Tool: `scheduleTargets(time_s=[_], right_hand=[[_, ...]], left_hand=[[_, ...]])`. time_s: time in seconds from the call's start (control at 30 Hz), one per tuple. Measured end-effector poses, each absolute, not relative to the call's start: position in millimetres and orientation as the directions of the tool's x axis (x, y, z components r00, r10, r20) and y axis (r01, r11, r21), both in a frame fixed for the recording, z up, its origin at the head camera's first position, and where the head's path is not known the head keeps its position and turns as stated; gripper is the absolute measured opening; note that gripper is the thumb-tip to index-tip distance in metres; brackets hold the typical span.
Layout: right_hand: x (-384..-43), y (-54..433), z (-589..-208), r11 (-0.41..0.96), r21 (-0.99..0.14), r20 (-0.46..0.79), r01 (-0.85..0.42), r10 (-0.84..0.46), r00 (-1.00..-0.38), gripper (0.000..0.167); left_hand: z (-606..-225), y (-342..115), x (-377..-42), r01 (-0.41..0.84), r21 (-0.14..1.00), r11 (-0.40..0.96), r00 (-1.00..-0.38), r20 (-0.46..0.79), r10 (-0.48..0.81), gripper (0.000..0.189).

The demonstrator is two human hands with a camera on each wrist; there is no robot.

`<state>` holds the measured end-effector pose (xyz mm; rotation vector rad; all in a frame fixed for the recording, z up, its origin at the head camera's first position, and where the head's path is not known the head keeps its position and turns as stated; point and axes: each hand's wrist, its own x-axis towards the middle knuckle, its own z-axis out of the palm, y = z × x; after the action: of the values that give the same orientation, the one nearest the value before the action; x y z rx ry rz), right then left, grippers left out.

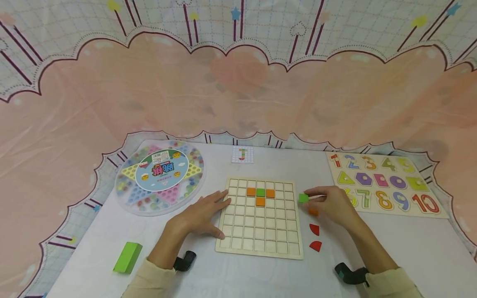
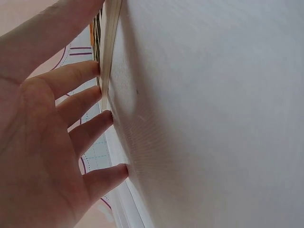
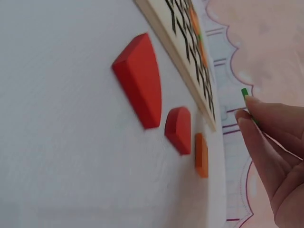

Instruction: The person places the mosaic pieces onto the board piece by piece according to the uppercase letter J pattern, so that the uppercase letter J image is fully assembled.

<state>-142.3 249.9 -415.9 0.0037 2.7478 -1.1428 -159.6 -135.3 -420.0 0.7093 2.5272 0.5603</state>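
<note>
Flat green square tile (image 1: 303, 198) at risk of slipping
The right hand (image 1: 333, 203) pinches it just right of the pale wooden grid board (image 1: 260, 234); a loosened pinch might drop it. The left hand (image 1: 201, 213), spread, touches the board's left edge; a push could skew it.

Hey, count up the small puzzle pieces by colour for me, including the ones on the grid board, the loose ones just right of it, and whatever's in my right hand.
Orange pieces: 4 (three on the grid board, one loose)
Green pieces: 2 (one on the board, one in your right hand)
Red pieces: 2 (both loose)
Total: 8
</note>
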Motion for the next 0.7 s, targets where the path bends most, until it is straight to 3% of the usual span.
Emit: scheduleTargets(time_s=[0.27,0.5,0.7], right_hand=[[-149,227,-418,0.666,-0.743,-0.197,0.064,-0.126,-0.972,0.037],[-152,192,-427,0.640,-0.768,-0.183,0.023,-0.185,-0.966,0.022],[-154,164,-429,0.631,-0.774,-0.145,-0.052,-0.257,-0.956,0.020]], left_hand=[[-417,-135,-157,0.369,0.490,0.790,-0.766,-0.320,0.557,0.101],[-417,-135,-158,0.359,0.490,0.794,-0.771,-0.325,0.548,0.101],[-418,-134,-158,0.363,0.487,0.795,-0.770,-0.323,0.550,0.101]])
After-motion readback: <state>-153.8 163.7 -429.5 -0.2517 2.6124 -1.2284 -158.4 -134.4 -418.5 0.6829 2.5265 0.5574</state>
